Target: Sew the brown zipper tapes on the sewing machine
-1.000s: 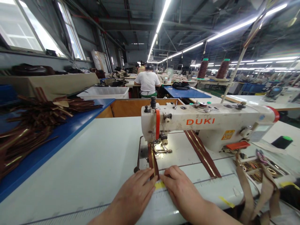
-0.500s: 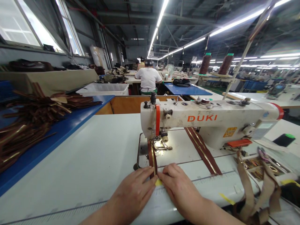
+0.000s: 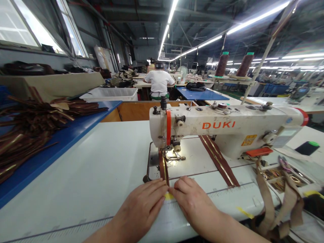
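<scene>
Mostly covered at its near end, the brown strip (image 3: pixel 164 168) lies on the bench (image 3: pixel 113 162), running in under the head of the sewing machine (image 3: pixel 187 116). Far end lost beneath the presser foot; near end under fingers. Long axis points away from the wearer, far end leaning slightly left; gold teeth follow its length. Left hand (image 3: pixel 143 204): fingers laid together, tips over the strip's near end. Right hand (image 3: pixel 191 199): fingers curled, tips at the strip's right edge. Whether either pinches it, cannot tell; undersides hidden. Both forearms cut off by the lower border. Yellow tape (image 3: pixel 168 196) shows between the hands, partly covered. Second strip (image 3: pixel 219 160) slants under the machine arm, near end to the right; whether the two join, cannot tell.
</scene>
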A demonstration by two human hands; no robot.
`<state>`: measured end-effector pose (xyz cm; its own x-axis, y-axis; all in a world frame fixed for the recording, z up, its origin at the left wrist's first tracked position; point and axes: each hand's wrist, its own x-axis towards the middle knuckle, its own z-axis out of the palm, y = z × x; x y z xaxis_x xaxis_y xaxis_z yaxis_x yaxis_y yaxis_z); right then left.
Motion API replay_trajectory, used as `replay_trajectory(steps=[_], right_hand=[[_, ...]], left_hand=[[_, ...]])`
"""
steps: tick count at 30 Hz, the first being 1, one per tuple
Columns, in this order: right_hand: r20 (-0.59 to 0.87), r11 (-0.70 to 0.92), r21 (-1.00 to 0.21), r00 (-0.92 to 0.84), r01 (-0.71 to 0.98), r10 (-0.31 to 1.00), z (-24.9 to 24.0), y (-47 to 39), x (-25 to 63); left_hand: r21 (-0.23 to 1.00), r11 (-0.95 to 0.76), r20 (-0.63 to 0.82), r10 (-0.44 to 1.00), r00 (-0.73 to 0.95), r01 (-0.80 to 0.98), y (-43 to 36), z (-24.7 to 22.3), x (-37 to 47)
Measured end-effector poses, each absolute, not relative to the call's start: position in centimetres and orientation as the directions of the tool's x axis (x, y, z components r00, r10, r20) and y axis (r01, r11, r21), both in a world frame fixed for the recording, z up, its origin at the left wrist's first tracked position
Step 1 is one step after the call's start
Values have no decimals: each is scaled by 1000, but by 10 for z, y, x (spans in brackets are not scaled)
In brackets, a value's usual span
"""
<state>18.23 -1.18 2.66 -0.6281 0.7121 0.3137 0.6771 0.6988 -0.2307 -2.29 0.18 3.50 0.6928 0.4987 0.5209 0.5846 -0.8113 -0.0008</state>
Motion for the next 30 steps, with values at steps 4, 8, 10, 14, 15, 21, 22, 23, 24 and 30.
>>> replay_trajectory(steps=[4, 8, 10, 14, 15, 21, 22, 23, 24, 30], right_hand=[[277, 717, -153, -666, 680, 692, 31, -13, 183], [245, 739, -152, -699, 656, 671, 36, -14, 188], [249, 749, -221, -707, 625, 662, 38, -11, 193], [341, 733, -447, -660, 513, 670, 40, 5, 199], [367, 713, -481, -621, 511, 693, 39, 12, 198], [369, 629, -352, -514, 694, 774, 39, 50, 177], [358, 627, -313, -523, 714, 774, 39, 53, 174], [351, 626, -279, -529, 728, 773, 40, 54, 172], [348, 627, -250, -536, 738, 770, 40, 55, 171], [363, 653, -122, -579, 747, 730, 39, 50, 171]], left_hand=[[109, -785, 460, 583, 670, 609, 3, 38, -18], [148, -790, 421, 595, 685, 595, 2, 40, -16], [147, -793, 419, 592, 689, 592, 2, 39, -17], [126, -798, 437, 578, 689, 590, 2, 37, -19], [123, -798, 438, 577, 690, 590, 2, 36, -19], [120, -790, 404, 592, 698, 601, 1, 38, -19], [111, -792, 402, 588, 702, 600, 1, 39, -19], [102, -795, 402, 583, 706, 598, 0, 39, -19], [94, -797, 405, 578, 709, 596, 0, 40, -19], [91, -802, 443, 564, 697, 590, 0, 39, -18]])
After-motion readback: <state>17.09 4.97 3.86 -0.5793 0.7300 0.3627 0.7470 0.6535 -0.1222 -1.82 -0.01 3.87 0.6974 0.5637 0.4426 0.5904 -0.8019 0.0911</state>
